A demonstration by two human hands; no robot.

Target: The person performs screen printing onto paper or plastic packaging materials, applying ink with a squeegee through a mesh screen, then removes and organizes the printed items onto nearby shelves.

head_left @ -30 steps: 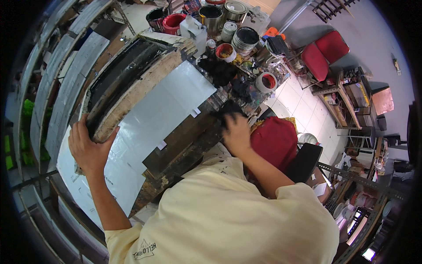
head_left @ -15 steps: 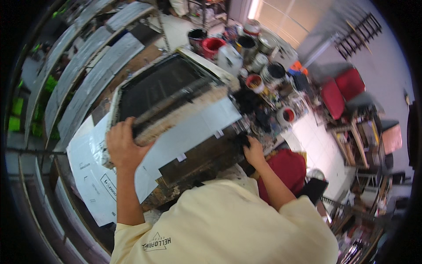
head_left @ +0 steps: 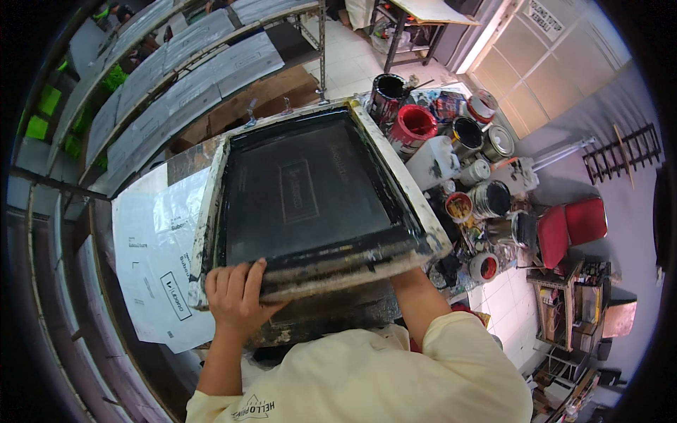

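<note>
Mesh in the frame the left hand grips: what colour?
The mesh is black, with a faint lighter rectangular outline; best seen in the head view.

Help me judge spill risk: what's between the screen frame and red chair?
In the head view, a red-rimmed tub and other containers stand between the screen frame and red chair.

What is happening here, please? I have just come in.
A person in a pale yellow shirt has the left hand on the near edge of a frame with a dark panel inside. The right forearm goes under the frame's near right corner, so the right hand is hidden. A printed white sheet lies to the left; a red tub stands to the right.
</note>
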